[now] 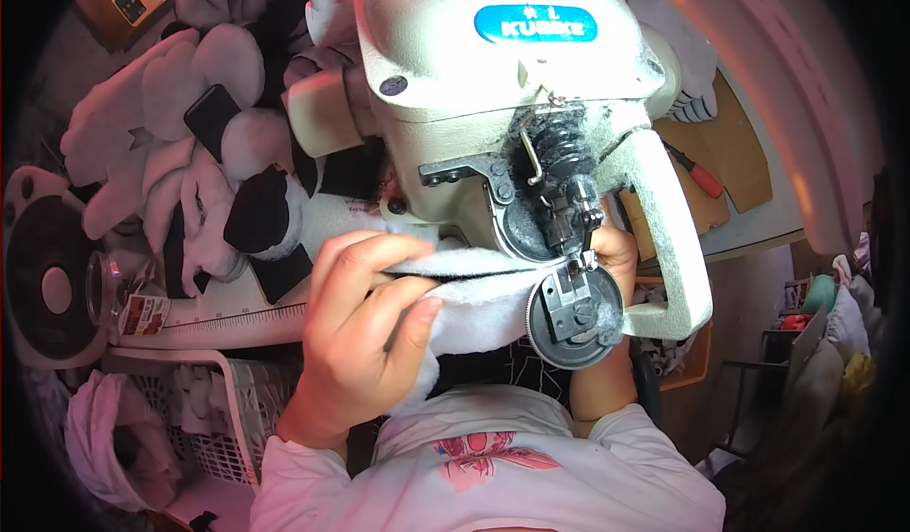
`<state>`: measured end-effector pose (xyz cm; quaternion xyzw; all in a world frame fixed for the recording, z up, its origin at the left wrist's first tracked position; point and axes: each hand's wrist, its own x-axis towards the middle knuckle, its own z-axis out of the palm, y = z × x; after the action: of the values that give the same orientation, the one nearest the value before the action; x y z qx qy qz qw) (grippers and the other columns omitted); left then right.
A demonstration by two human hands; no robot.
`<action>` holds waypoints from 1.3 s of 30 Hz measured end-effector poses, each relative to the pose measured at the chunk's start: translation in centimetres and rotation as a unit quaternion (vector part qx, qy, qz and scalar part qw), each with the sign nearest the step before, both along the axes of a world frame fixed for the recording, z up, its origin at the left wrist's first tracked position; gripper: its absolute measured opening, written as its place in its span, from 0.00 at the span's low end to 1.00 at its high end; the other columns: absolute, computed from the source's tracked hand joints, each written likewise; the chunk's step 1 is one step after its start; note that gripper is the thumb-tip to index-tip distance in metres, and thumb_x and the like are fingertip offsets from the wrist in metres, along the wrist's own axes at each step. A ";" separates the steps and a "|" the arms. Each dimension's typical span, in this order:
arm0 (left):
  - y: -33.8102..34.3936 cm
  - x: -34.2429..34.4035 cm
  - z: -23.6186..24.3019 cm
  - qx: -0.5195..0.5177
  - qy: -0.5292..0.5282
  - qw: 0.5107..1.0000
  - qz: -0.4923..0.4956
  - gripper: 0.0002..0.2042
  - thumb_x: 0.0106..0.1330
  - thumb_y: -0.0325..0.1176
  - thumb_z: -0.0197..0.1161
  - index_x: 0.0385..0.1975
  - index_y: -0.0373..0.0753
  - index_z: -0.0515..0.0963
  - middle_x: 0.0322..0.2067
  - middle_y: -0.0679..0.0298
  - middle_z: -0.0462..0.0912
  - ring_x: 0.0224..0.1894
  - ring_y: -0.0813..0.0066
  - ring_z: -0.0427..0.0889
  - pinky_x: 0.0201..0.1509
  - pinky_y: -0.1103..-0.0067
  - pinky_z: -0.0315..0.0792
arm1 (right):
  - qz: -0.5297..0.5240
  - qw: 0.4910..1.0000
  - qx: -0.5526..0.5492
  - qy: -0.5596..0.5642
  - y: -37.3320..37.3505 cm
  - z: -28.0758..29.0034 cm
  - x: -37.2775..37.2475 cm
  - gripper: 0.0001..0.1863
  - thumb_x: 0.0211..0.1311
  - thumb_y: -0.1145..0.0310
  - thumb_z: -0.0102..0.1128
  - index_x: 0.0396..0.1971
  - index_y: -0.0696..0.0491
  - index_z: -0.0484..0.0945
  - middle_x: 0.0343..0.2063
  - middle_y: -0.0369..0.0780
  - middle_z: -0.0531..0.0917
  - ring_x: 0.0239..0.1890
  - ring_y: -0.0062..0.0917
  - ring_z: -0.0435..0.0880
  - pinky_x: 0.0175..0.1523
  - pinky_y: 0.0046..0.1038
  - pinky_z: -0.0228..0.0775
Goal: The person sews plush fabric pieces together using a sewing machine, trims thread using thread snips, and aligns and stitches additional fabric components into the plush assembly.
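My left hand (365, 309) is closed on the edges of a white fluffy fabric piece (488, 309), pinching it between thumb and fingers. Two layers lie one on the other, with a dark gap between them that narrows toward the right. Their right end runs in at the round metal feed discs (555, 333) of a cream-coloured sewing machine (445, 67), beneath its dark, lint-covered needle mechanism (569, 181). My right hand (616, 250) reaches up behind the discs, close to the fabric's right end. The machine hides most of its fingers, so its grip does not show.
White plush pieces (114, 138) and black fabric patches (282, 274) are heaped on the table at left. A round black speaker-like device (52, 290) stands at far left, above a white plastic basket (232, 409). A red-handled tool (700, 176) lies on cardboard (744, 153) at right.
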<state>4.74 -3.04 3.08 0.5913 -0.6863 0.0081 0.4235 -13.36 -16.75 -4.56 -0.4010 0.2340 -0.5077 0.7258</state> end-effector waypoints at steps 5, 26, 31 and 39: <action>0.3 -0.7 0.7 0.014 0.037 0.999 -0.004 0.07 0.48 0.20 0.68 0.25 0.29 0.77 0.38 0.52 0.77 0.44 0.57 0.75 0.34 0.75 0.74 | -0.038 0.983 -0.146 0.103 -0.2 -2.2 -1.2 0.15 0.47 0.85 0.48 0.36 0.72 0.78 0.38 0.48 0.84 0.36 0.26 0.86 0.41 0.26 0.83; -1.3 -1.2 0.2 -0.134 -0.032 0.990 -0.024 0.11 0.47 0.24 0.73 0.30 0.31 0.80 0.33 0.58 0.81 0.32 0.65 0.78 0.34 0.75 0.74 | -0.045 0.997 -0.061 -0.025 -0.8 -2.6 -3.3 0.21 0.56 0.68 0.66 0.48 0.62 0.76 0.39 0.45 0.82 0.40 0.28 0.82 0.45 0.29 0.76; -2.6 -2.5 -0.1 -0.144 -0.007 0.989 -0.038 0.12 0.46 0.22 0.73 0.31 0.30 0.80 0.32 0.57 0.81 0.32 0.63 0.77 0.35 0.74 0.74 | -0.079 0.992 -0.099 -0.004 -1.0 -2.0 -3.6 0.22 0.57 0.65 0.67 0.49 0.62 0.75 0.40 0.44 0.81 0.43 0.28 0.80 0.49 0.32 0.74; -2.2 -2.3 0.6 -0.088 0.016 0.995 -0.037 0.08 0.56 0.31 0.67 0.28 0.31 0.79 0.30 0.56 0.77 0.30 0.62 0.75 0.32 0.73 0.71 | -0.254 0.918 -0.265 0.148 -1.8 4.2 -6.5 0.08 0.63 0.74 0.54 0.40 0.59 0.78 0.35 0.36 0.75 0.34 0.18 0.72 0.44 0.21 0.64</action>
<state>2.45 -5.27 3.66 0.5261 -0.6975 0.0428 0.4847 -19.85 -18.52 -0.32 -0.5763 0.2896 -0.6532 0.3968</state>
